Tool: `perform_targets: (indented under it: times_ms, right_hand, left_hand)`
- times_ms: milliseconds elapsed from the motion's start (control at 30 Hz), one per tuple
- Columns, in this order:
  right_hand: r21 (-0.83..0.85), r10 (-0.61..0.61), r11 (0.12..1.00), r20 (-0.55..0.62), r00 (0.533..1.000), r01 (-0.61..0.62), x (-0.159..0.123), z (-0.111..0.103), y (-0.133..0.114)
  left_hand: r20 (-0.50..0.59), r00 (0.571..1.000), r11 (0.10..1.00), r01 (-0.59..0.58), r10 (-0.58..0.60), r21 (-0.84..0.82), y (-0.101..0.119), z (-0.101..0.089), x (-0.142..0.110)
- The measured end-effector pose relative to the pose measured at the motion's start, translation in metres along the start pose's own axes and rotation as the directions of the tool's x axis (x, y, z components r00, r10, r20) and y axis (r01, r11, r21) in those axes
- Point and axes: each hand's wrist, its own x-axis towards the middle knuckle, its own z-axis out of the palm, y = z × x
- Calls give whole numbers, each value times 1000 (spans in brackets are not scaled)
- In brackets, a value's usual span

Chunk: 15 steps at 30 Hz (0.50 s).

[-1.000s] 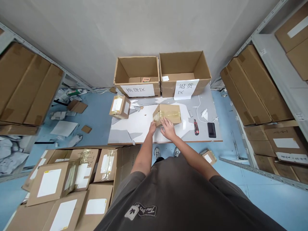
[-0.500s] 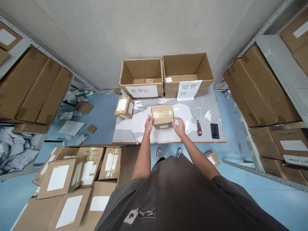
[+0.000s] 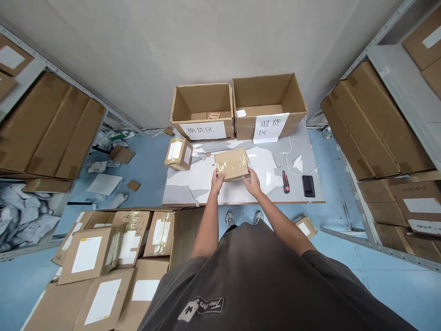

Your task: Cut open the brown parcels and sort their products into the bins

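Note:
A small taped cardboard box (image 3: 232, 163) is between my two hands over the middle of the table. My left hand (image 3: 217, 180) grips its near left corner, with the thumb on the box. My right hand (image 3: 252, 182) holds the near right corner. The box is tilted and turned slightly, and shiny clear tape runs across its upper face. On the table to the left stands another taped box (image 3: 178, 154) with white labels. A red and black utility knife (image 3: 285, 182) and a black phone (image 3: 308, 186) lie to the right of my right hand.
Two large open cartons with paper signs, a left one (image 3: 202, 104) and a right one (image 3: 268, 94), stand at the table's back. Labelled boxes (image 3: 86, 255) fill the lower left. Shelves with cartons (image 3: 375, 122) flank both sides. A white cable (image 3: 287, 158) lies at the right.
The box has tilted and turned between my hands, so its labelled front face no longer shows. My left hand has shifted slightly right and inward along the box.

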Motion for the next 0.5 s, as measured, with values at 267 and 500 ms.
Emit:
perform_targets:
  times_ms: [267, 500]
  right_hand:
    - [-196, -177, 963, 51, 983, 183, 8, -10, -23]
    - [-220, -170, 953, 175, 970, 207, 6, -9, -18]
  left_hand:
    - [93, 991, 934, 125, -99, -335, -18, 24, -14]
    - [131, 963, 877, 269, -237, -397, -48, 47, -19]
